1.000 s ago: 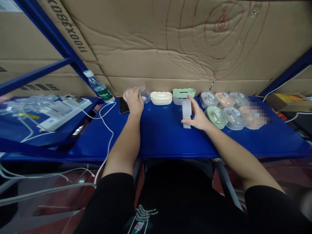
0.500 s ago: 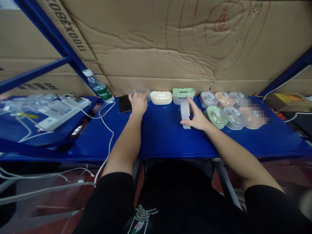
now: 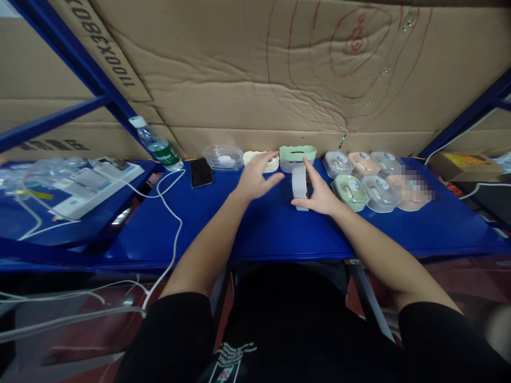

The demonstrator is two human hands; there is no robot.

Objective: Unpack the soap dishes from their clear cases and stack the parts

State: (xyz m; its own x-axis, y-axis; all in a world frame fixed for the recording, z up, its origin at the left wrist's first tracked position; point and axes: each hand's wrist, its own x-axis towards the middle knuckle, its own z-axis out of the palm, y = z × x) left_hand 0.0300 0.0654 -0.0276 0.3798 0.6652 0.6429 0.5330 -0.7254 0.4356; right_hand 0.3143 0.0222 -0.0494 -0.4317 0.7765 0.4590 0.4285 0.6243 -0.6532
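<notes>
My right hand (image 3: 319,191) grips a grey plastic oval dish part (image 3: 299,188), stood on edge with the thumb low and the fingers along the upper side. Fingers apart and holding nothing, my left hand (image 3: 258,178) hovers in front of a stack of cream scalloped trays (image 3: 250,155) and partly hides it. Left of that stack are clear oval plastic containers (image 3: 223,159), nested together, with a small white round spot in them. A light green slotted tray (image 3: 297,152) sits atop a greyish piece just behind my right hand.
Several lidded boxes (image 3: 351,191) in green, grey and pink stand in two rows on the right. A black phone (image 3: 202,173) and a water bottle (image 3: 162,149) are at the left, near white cables (image 3: 178,218). Cardboard (image 3: 223,64) walls the back of the blue table (image 3: 271,234).
My left hand has left the clear containers and moved right to the cream trays, opening out. My right hand keeps the grey part in nearly the same place.
</notes>
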